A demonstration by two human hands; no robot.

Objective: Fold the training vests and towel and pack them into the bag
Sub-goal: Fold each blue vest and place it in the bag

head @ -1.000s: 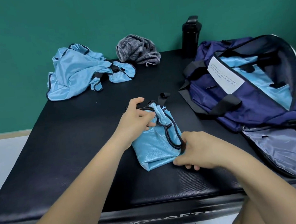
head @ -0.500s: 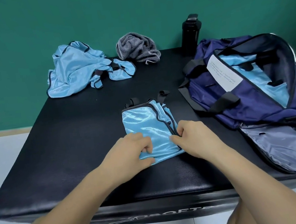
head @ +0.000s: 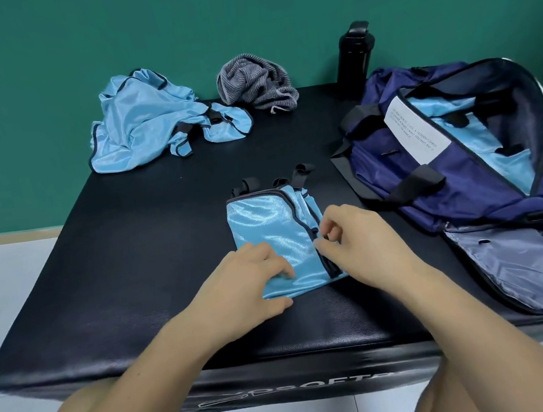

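A folded light-blue training vest [head: 266, 227] with black trim lies in the middle of the black padded table [head: 132, 258]. My left hand [head: 246, 285] grips its near left corner, fingers curled on top and thumb at the edge. My right hand [head: 361, 242] pinches the black trim along the vest's right side. A crumpled blue vest [head: 149, 125] lies at the back left, with a grey striped towel [head: 257, 83] bunched beside it. The navy bag [head: 470, 207] sits open at the right with a folded blue vest [head: 460, 132] inside.
A black bottle [head: 353, 53] stands at the back edge between the towel and the bag. The bag's grey-lined flap [head: 530, 268] hangs open over the table's near right corner. A green wall is behind the table, white floor tiles to the left.
My left hand laid the vest's top fold flat and came down to its near left corner. My right hand shifted up along the right edge onto the trim.
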